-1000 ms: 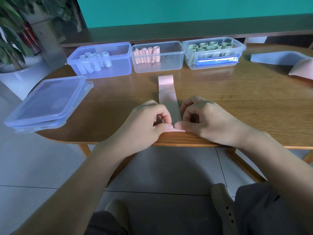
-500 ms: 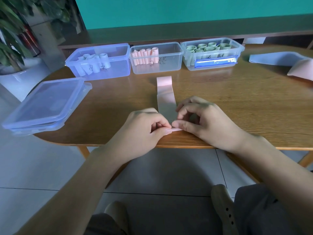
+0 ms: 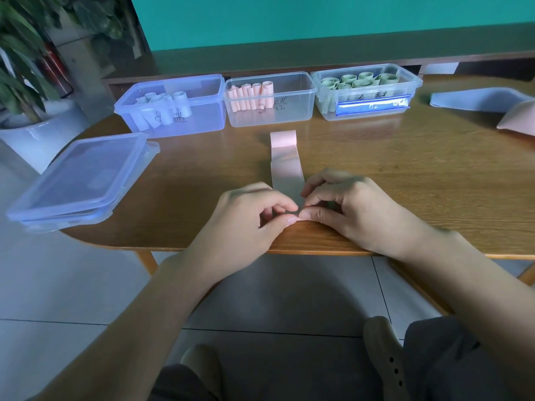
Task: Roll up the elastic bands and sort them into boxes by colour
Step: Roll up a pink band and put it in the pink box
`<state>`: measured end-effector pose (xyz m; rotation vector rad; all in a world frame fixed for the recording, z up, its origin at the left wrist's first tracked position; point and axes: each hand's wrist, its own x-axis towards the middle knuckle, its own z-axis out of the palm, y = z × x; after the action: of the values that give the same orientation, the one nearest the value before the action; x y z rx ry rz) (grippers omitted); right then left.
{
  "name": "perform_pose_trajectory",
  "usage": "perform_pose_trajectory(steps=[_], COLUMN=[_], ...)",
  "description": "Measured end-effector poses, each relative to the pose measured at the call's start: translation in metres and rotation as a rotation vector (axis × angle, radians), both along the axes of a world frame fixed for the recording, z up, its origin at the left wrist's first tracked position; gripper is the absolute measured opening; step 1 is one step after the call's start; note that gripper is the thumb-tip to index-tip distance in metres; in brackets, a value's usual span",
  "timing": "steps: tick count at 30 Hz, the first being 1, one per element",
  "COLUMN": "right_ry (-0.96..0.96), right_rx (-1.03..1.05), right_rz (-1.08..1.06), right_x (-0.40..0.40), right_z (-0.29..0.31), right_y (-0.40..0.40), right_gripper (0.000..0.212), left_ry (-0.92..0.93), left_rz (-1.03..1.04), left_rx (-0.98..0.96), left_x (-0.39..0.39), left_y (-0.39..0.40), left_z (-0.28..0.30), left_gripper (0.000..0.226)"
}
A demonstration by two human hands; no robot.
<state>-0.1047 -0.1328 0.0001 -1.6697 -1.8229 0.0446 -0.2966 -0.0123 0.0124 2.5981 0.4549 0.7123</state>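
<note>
A pink elastic band [image 3: 285, 166] lay flat on the wooden desk [image 3: 405, 175], running from near the desk's front edge back toward the row of boxes, its far end folded over on itself; its near end sat at the front edge, caught between both hands. The left hand [image 3: 246, 224] had its fingers curled, thumb and forefinger pinching the band's near end; the right hand [image 3: 347, 209] was curled likewise, its thumb and forefinger pinching the same end just beside the left, the two thumbs nearly touching.

Along the desk's back edge stood three plastic boxes side by side; the bluish box [image 3: 173, 107] on the left held pale blue rolls [image 3: 165, 108]; the clear middle box [image 3: 270, 99] held pink rolls [image 3: 250, 96] gathered at its left side; the right box [image 3: 367, 91] held green rolls [image 3: 359, 81], standing on end. Stacked lids [image 3: 81, 180] rested at the desk's left end, overhanging the edge; near the right end lay a loose pale blue band [image 3: 477, 98] and, touching it, a loose pink one [image 3: 518, 118], which ran out of view. A potted plant [image 3: 23, 68] stood on the floor beyond the left corner.
</note>
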Motion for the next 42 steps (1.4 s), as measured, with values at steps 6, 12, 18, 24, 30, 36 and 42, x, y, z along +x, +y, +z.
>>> perform_pose_trajectory(steps=[6,12,18,24,30,36,42], right_ry=[-0.021,0.025,-0.022,-0.06,-0.056,-0.019,-0.034], right_rx=[0.04,0.005,0.013,0.023,0.068,0.035,0.025], right_rz=[-0.055,-0.005,-0.032,-0.052,-0.076,-0.06,-0.08], right_x=[0.001,-0.001,0.002,0.003,0.001,0.0,0.002], right_z=[-0.003,0.001,-0.003,-0.003,-0.004,-0.002,-0.003], right_y=[0.002,-0.002,0.0,0.002,0.003,0.004,0.007], right_gripper=[0.012,0.022,0.013,0.013,0.011,0.013,0.009], left_ry=[0.028,0.052,0.035,-0.031,-0.001,0.03,-0.011], left_rz=[0.017,0.036,0.063,0.083,0.053,0.075,0.085], left_rx=[0.02,0.027,0.064,0.067,0.058,0.05,0.048], left_x=[0.002,0.006,0.008,0.007,0.008,0.01,0.011], left_y=[0.0,0.001,0.001,0.003,0.005,0.006,0.006], left_z=[0.0,-0.002,-0.005,-0.005,-0.005,-0.007,-0.007], left_gripper=[0.004,0.008,0.013,0.006,0.005,0.012,0.018])
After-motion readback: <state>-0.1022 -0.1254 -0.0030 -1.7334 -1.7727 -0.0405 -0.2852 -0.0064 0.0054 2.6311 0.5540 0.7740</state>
